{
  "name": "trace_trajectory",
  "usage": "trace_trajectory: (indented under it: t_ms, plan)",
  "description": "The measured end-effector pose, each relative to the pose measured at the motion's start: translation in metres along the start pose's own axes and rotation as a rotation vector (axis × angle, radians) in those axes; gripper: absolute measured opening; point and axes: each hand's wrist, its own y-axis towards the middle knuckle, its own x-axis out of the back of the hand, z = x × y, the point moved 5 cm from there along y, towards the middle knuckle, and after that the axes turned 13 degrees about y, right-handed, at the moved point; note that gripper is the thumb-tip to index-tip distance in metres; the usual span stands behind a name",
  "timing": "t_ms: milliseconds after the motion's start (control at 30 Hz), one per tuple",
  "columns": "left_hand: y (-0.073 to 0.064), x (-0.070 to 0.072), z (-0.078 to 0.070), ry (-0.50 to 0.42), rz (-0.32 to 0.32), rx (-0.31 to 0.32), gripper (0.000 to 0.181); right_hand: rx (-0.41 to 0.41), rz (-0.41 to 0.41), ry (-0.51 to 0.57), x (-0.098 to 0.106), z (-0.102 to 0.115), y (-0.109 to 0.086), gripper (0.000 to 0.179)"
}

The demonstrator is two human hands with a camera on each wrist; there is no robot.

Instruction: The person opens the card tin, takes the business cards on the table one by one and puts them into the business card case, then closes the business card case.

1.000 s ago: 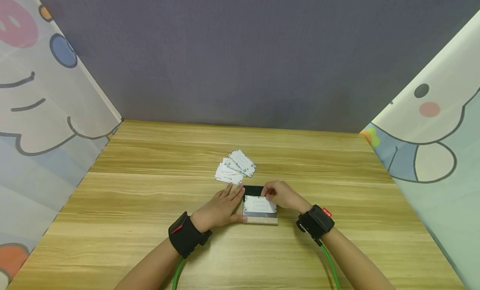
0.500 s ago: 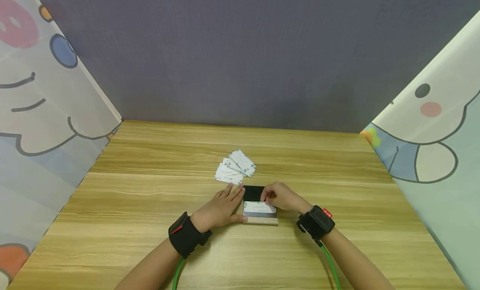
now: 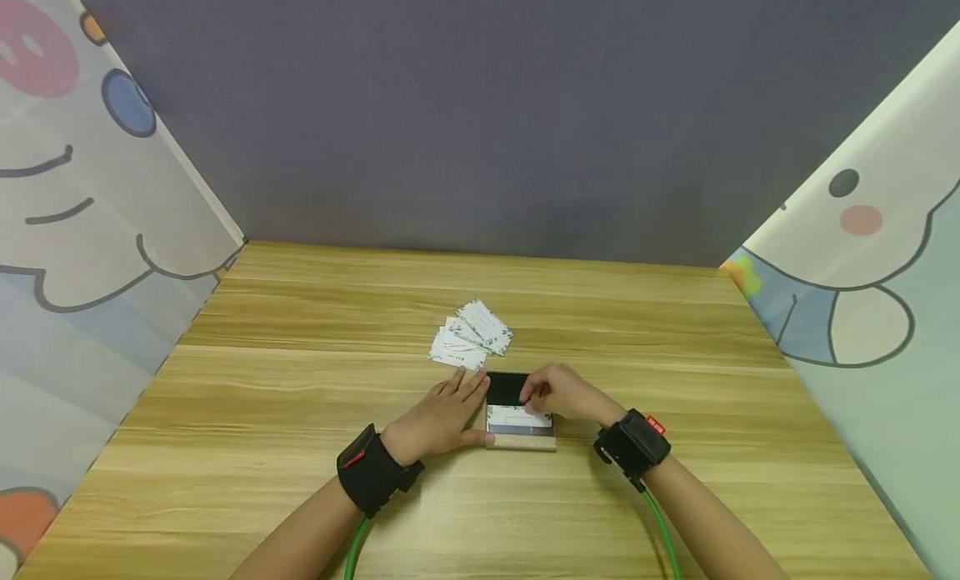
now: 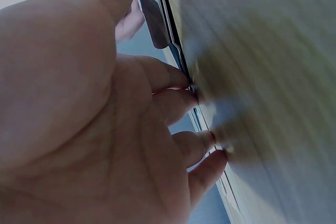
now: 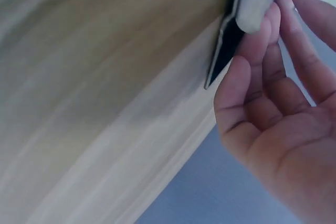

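Note:
An open business card case [image 3: 507, 388] with a dark inside lies on the wooden table between the hands. A white business card [image 3: 506, 416] with a leafy border sits partly in its pocket, above the grey and beige front bands. My right hand [image 3: 564, 394] has curled fingers pinching the card's upper right edge; in the right wrist view the fingers [image 5: 247, 85] are bunched beside the case's dark flap [image 5: 227, 43]. My left hand [image 3: 442, 417] is spread flat, with fingertips and thumb against the case's left side. Its fingertips [image 4: 207, 174] touch the tabletop in the left wrist view.
Several white leafy-bordered cards [image 3: 471, 334] lie fanned on the table just beyond the left fingertips. A grey panel [image 3: 480, 122] rises behind the table [image 3: 300, 313], and cartoon-printed sheets [image 3: 877, 322] flank both sides. Green cables [image 3: 660, 526] run from the wrist bands.
The card has slid toward me, deeper into the case's pocket, showing more of the dark inside. My right fingers have moved slightly with it; the left hand stays put.

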Motion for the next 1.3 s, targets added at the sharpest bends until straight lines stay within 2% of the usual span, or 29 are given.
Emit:
trace_trajectory:
  t_ms: [267,567,733,933,1300]
  plan:
    - [0.0,0.001,-0.001,0.006,-0.004,-0.004,0.081,-0.039,-0.15,-0.015,0.015,0.009,0.015,0.019]
    - [-0.001,0.0,0.0,0.005,-0.011,-0.013,0.081,-0.093,-0.297,-0.046,0.031,0.009,0.047,0.033]
    - [-0.001,0.0,0.0,-0.001,-0.005,-0.009,0.082,-0.178,-0.311,-0.085,0.033,0.006,0.064,0.042]
    - [0.0,0.0,-0.001,0.019,-0.013,-0.011,0.081,-0.281,-0.311,-0.159,0.031,0.002,0.083,0.039]
    - [0.0,0.0,0.0,0.008,-0.005,-0.006,0.081,-0.392,-0.348,-0.218,0.025,-0.005,0.097,0.058]
